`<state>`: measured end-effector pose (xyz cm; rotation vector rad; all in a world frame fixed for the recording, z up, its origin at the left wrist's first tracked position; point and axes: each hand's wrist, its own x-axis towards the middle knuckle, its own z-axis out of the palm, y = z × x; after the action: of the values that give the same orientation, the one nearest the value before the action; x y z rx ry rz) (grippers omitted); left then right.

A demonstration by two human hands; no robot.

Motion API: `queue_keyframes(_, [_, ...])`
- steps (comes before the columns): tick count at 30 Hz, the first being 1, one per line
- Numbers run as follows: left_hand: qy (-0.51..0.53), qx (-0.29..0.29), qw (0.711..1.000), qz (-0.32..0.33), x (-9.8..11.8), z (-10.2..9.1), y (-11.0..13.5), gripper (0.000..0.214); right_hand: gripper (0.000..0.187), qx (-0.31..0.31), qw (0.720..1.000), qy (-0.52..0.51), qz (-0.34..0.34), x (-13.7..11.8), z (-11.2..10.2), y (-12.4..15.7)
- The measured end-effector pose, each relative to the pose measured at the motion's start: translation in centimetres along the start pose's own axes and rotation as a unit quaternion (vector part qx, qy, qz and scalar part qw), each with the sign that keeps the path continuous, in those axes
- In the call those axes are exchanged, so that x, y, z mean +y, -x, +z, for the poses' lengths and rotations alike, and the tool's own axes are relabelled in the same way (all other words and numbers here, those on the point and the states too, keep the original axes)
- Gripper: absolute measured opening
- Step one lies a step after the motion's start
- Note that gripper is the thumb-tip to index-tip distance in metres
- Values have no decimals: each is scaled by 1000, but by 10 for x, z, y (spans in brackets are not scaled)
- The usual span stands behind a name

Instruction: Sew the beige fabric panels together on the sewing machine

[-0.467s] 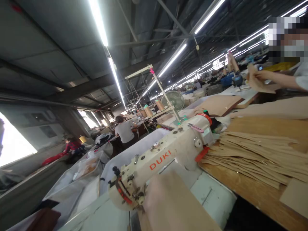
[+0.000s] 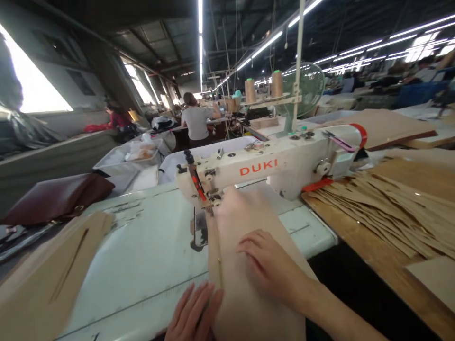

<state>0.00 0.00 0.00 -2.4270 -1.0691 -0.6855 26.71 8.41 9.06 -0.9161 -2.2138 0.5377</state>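
Note:
A beige panel of leather-like material (image 2: 245, 293) lies on the pale sewing machine bed (image 2: 149, 246), its far end under the head of the sewing machine (image 2: 245, 166). Along its left edge runs a narrow strip, perhaps a zip, with a small brass-coloured spot. My right hand (image 2: 268, 263) rests palm down on the middle of the panel, fingers loosely bent. Close to the front edge, my left hand (image 2: 195, 312) lies flat at the panel's left edge, fingers stretched out. The panel's far end near the needle is blurred.
A stack of slotted beige pieces (image 2: 53, 270) lies at left, near a dark red bag (image 2: 59, 196). Many beige strips (image 2: 384, 213) cover the wooden board (image 2: 359, 251) at right. Thread cones (image 2: 250, 90) and a fan (image 2: 305, 90) stand behind. A person (image 2: 197, 121) sits farther back.
The view has levelled and tipped downward. Both my hands and the stack at left have come into view. The co-worker's arm at right has left the view.

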Motion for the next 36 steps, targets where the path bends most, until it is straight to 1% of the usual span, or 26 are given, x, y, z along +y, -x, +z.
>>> queue_keyframes(2, [-12, 5, 1000, -1, 0, 7, -9, 53, 34, -55, 997, 27, -37, 2, 9, -9])
queue_keyframes(4, [22, 11, 999, -24, 3, 12, -15, 49, 27, -113, 989, 54, -73, 2, 14, -17])
queue_keyframes(6, [40, 17, 999, -28, 8, 16, -17, 46, 20, -152, 979, 93, -102, 0, 16, -23])
queue_keyframes(10, [45, 28, 998, -28, 13, 23, -14, 43, 12, -184, 955, 180, -150, 0, 23, -28])
queue_keyframes(12, [60, 22, 998, -23, 13, 23, -15, 43, 11, -183, 947, 213, -154, 2, 29, -31])
queue_keyframes(13, [75, 13, 997, -21, 12, 21, -17, 43, 11, -176, 948, 219, -148, 3, 32, -33])
queue_keyframes(15, [127, -19, 991, -25, 9, 12, -24, 44, 11, -150, 962, 197, -115, 6, 36, -38])
queue_keyframes(17, [206, -67, 975, -51, 4, -3, -37, 50, 9, -120, 978, 153, -69, 9, 32, -42])
queue_keyframes(19, [296, -123, 942, -103, -2, -19, -55, 55, 15, -96, 987, 123, -24, 6, 18, -43])
queue_keyframes(20, [335, -158, 919, -137, -6, -27, -64, 53, 19, -69, 991, 112, 0, 2, 7, -41])
queue_keyframes(21, [366, -191, 895, -168, -11, -33, -74, 46, 22, -27, 994, 105, 21, -6, -5, -38])
queue_keyframes(22, [382, -208, 882, -180, -16, -38, -82, 36, 23, 34, 994, 98, 41, -16, -18, -33])
queue_keyframes(23, [393, -220, 873, -188, -21, -41, -90, 29, 22, 110, 988, 95, 51, -29, -29, -26])
queue_keyframes(24, [404, -233, 864, -190, -26, -42, -97, 26, 20, 180, 978, 97, 41, -44, -37, -17])
queue_keyframes(25, [409, -240, 860, -190, -30, -42, -102, 26, 18, 230, 968, 99, 8, -59, -41, -7])
queue_keyframes(26, [413, -248, 855, -192, -33, -42, -106, 27, 19, 238, 966, 90, -46, -73, -40, 5])
queue_keyframes(27, [415, -253, 852, -195, -35, -40, -108, 28, 21, 204, 970, 67, -111, -84, -34, 17])
queue_keyframes(28, [415, -254, 850, -201, -36, -39, -110, 29, 23, 147, 973, 37, -176, -93, -24, 29])
queue_keyframes(29, [413, -253, 850, -206, -35, -39, -112, 30, 26, 84, 972, 11, -218, -98, -10, 40])
queue_keyframes(30, [413, -250, 850, -211, -34, -38, -113, 31, 28, 32, 971, -1, -239, -98, 5, 49])
queue_keyframes(31, [413, -246, 850, -215, -32, -38, -113, 30, 31, 5, 971, 12, -239, -95, 20, 57])
queue_keyframes(33, [415, -236, 851, -220, -29, -40, -115, 29, 33, -29, 977, 88, -191, -81, 42, 69])
queue_keyframes(34, [415, -231, 852, -220, -27, -42, -115, 28, 34, -41, 978, 134, -155, -72, 48, 74])
queue_keyframes(36, [414, -218, 856, -220, -25, -46, -116, 26, 42, -55, 972, 213, -81, -53, 54, 81])
